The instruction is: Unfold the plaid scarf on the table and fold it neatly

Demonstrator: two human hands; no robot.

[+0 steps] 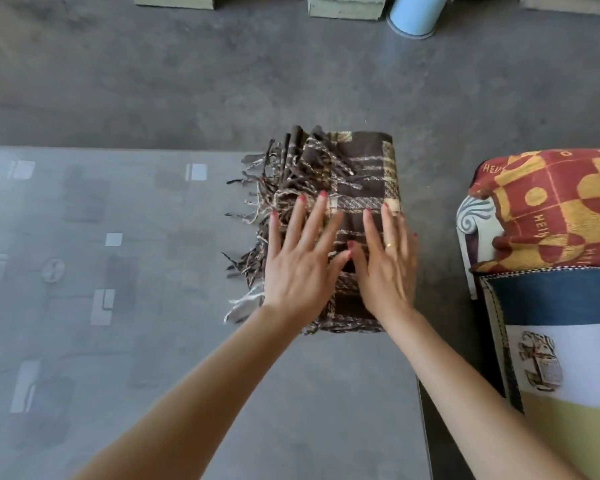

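Scarf [357,188] sits folded near worktop [153,341] far right corner, long axis running away from person. Left hand [300,268] and right hand [387,271] both flat on top, grip spread, pinching nothing. Fringe [257,209] off left hand's side, so left looks nearer.

Home: cushioned armchair [548,258], glass table [118,306]

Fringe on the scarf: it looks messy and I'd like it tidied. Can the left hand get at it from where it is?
Probably yes. The left hand lies flat on the scarf, its fingertips already at the fringe, and nothing covers the tassels.
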